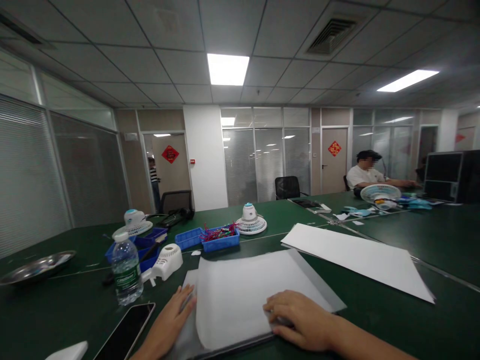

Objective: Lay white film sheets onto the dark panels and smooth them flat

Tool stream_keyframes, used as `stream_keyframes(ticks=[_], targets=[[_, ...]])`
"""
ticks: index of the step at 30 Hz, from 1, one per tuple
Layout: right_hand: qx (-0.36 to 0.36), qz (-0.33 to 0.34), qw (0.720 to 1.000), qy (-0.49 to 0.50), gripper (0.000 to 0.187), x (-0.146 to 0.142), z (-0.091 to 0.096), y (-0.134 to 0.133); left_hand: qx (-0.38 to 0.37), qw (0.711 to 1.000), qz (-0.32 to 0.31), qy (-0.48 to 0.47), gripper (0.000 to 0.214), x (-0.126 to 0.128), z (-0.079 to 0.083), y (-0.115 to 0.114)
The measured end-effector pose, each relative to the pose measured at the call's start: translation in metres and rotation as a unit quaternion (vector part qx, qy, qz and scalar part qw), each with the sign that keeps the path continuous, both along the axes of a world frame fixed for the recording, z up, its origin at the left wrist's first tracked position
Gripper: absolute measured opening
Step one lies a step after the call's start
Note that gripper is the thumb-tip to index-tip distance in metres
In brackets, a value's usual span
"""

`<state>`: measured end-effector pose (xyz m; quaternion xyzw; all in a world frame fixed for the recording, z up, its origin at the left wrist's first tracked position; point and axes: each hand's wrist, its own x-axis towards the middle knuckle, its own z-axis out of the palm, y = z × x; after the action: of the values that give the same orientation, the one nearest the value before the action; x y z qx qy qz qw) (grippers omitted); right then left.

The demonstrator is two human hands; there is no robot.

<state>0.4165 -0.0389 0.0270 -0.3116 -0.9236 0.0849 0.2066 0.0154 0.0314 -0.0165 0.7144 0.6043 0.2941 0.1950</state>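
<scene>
A large white sheet (232, 295) lies in front of me, its left side curling up slightly. Under it a greyish translucent sheet (318, 285) sticks out at the right, and more of the stack shows at the left and along the front. My left hand (170, 315) rests at the left edge with fingers stretched out and thumb apart, touching the sheets there. At the sheet's right side, my right hand (300, 320) has bent fingers on top and the thumb near the front edge; its palm side is hidden.
Left of the sheets are a water bottle (126, 272), a phone (125, 332) and a white plastic housing (168, 261). Behind stand blue bins (221, 243) with wires and a small fan (250, 220). White boards (356, 257) lie right. A person (365, 172) sits across the table.
</scene>
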Motion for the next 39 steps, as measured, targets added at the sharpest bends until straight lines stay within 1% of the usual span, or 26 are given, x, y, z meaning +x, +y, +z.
stream_keyframes(ticks=[3, 6, 8, 10, 13, 15, 16, 17, 18, 19, 20, 21, 22, 24, 26, 28, 29, 31, 35, 39], targets=[[-0.048, 0.024, 0.998, 0.039, 0.033, 0.008, 0.005, 0.001, 0.001, 1.000, 0.003, -0.025, 0.085, -0.002, -0.003, 0.003], [-0.073, 0.031, 0.995, 0.063, 0.034, 0.021, 0.004, 0.007, -0.011, 0.998, 0.017, -0.063, 0.089, -0.006, -0.004, 0.006], [-0.087, 0.035, 0.993, 0.070, 0.033, 0.025, 0.004, 0.008, -0.020, 0.996, 0.029, -0.078, 0.089, -0.007, -0.003, 0.007], [-0.096, 0.043, 0.992, 0.067, 0.035, 0.022, 0.006, 0.005, -0.018, 0.996, 0.031, -0.085, 0.083, -0.006, -0.001, 0.008], [-0.099, 0.077, 0.991, 0.043, 0.044, 0.015, 0.011, -0.001, -0.013, 0.997, 0.029, -0.073, 0.082, -0.002, 0.001, 0.010], [-0.083, 0.079, 0.993, 0.030, 0.049, 0.018, 0.011, 0.004, -0.011, 0.999, 0.028, -0.039, 0.085, 0.001, 0.001, 0.010], [-0.065, 0.062, 0.996, 0.029, 0.050, 0.024, 0.009, 0.010, -0.008, 0.999, 0.025, -0.020, 0.085, 0.002, 0.001, 0.010], [-0.042, 0.028, 0.998, 0.028, 0.049, 0.033, 0.007, 0.018, -0.005, 1.000, 0.019, -0.002, 0.083, 0.003, 0.000, 0.010], [-0.013, -0.024, 0.999, 0.026, 0.048, 0.046, 0.002, 0.029, -0.002, 1.000, 0.014, 0.011, 0.081, 0.004, 0.000, 0.010], [0.017, -0.094, 0.995, 0.017, 0.047, 0.063, -0.003, 0.041, 0.001, 1.000, 0.008, 0.016, 0.079, 0.004, -0.001, 0.010], [0.044, -0.177, 0.983, 0.001, 0.048, 0.082, -0.008, 0.052, 0.005, 1.000, 0.004, 0.016, 0.076, 0.003, -0.001, 0.010], [0.064, -0.269, 0.961, -0.024, 0.049, 0.103, -0.014, 0.063, 0.007, 1.000, 0.000, 0.016, 0.072, 0.003, -0.002, 0.011], [0.073, -0.356, 0.930, -0.054, 0.052, 0.125, -0.019, 0.072, 0.010, 1.000, -0.005, 0.014, 0.068, 0.002, -0.003, 0.011], [0.066, -0.448, 0.889, -0.066, 0.060, 0.166, -0.029, 0.083, 0.017, 1.000, -0.016, 0.011, 0.058, -0.001, -0.005, 0.011], [0.046, -0.509, 0.857, -0.068, 0.065, 0.199, -0.035, 0.087, 0.020, 1.000, -0.021, 0.007, 0.053, -0.002, -0.007, 0.011], [0.019, -0.542, 0.837, -0.074, 0.064, 0.219, -0.040, 0.087, 0.018, 1.000, -0.020, 0.006, 0.052, -0.003, -0.007, 0.011], [0.007, -0.547, 0.834, -0.079, 0.061, 0.225, -0.041, 0.087, 0.016, 1.000, -0.020, 0.007, 0.052, -0.003, -0.007, 0.011], [-0.006, -0.541, 0.836, -0.090, 0.054, 0.228, -0.042, 0.088, 0.015, 1.000, -0.021, 0.013, 0.052, -0.003, -0.007, 0.011], [0.005, -0.526, 0.844, -0.109, 0.042, 0.216, -0.036, 0.088, 0.017, 0.999, -0.020, 0.025, 0.053, -0.003, -0.007, 0.012], [0.052, -0.511, 0.850, -0.112, 0.045, 0.189, -0.018, 0.082, 0.020, 0.999, -0.020, 0.040, 0.052, -0.004, -0.009, 0.011]])
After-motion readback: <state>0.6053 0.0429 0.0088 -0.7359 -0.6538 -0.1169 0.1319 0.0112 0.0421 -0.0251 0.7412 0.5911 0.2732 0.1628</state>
